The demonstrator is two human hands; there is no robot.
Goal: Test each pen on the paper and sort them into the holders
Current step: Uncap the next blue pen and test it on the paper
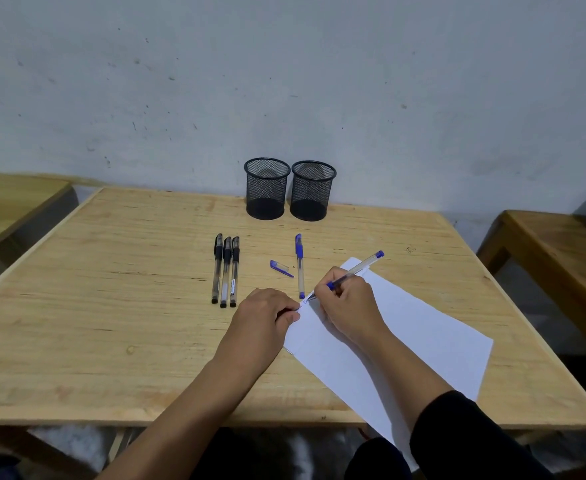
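My right hand [348,303] grips an uncapped blue pen [361,266], its tip touching the near-left corner of the white paper [406,337]. My left hand [267,315] is curled and pins the paper's left edge down. The pen's blue cap [280,267] lies loose on the table. A second, capped blue pen [300,265] lies beside it. Three black pens [225,270] lie side by side further left. Two black mesh holders stand at the back: the left holder [266,188] and the right holder [312,190], and both look empty.
The wooden table [111,289] stands against a pale wall. A second wooden table [561,251] is at the right and another wooden surface [11,199] at the left. The paper overhangs the table's near edge.
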